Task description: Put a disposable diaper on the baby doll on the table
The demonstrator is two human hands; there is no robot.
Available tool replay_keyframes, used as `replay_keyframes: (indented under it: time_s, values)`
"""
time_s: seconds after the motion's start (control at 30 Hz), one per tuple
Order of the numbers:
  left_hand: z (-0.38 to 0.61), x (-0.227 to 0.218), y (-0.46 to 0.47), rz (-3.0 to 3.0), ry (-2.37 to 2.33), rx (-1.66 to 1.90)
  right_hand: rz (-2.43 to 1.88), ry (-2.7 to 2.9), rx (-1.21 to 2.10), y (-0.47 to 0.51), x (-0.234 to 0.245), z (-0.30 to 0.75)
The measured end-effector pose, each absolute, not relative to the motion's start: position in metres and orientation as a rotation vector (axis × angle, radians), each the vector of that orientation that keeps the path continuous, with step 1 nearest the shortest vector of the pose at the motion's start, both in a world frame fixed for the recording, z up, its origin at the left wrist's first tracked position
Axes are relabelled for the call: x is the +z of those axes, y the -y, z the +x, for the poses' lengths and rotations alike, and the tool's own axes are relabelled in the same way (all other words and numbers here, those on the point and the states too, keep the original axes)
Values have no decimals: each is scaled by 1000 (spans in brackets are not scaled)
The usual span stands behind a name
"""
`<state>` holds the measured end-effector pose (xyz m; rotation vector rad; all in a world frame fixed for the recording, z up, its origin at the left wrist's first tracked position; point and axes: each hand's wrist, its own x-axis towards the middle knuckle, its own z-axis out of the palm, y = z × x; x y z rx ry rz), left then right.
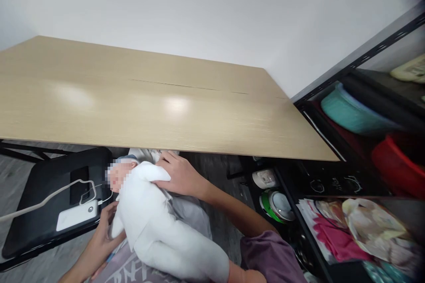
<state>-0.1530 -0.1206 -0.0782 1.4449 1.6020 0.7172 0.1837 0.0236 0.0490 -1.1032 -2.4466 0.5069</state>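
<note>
Light is glaring in two patches on the tabletop (212, 119), shadow is dimming the floor (214, 167) beneath, the red basin (395, 163) is looking blurred, darkness is edging the upper-right corner

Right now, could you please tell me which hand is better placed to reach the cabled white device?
Probably the left hand: it is close beside the white device, while the right hand lies farther off, across the white outfit that both hold.

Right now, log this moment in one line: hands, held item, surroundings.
left hand: holds white-clad doll | right hand: holds same doll | white device: on black seat | tabletop: beyond doll
</note>
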Motion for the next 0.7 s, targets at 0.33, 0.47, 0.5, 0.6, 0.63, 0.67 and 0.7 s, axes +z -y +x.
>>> replay_keyframes:
  time_s: [0.33,0.47,0.5,0.6,0.63,0.67,0.7]
  values:
    - [-151,-16,97,1561,-1586,770,-1106,2230,417,34,111,245]
    - [-132,34,59,1955,-1406,758,-1287,2096,422,51,125,275]
    - [-125,46,46,2031,-1353,715,-1340,2056,450,52,124,281]
    - [-99,73,4,2096,-1257,481,-1563,1939,553,45,109,295]
    - [-91,79,-9,2099,-1246,407,-1640,1899,563,41,102,299]
    - [-83,83,-21,2110,-1243,348,-1704,1861,556,36,96,303]
    - [-75,85,-33,2135,-1248,310,-1749,1827,538,31,89,308]
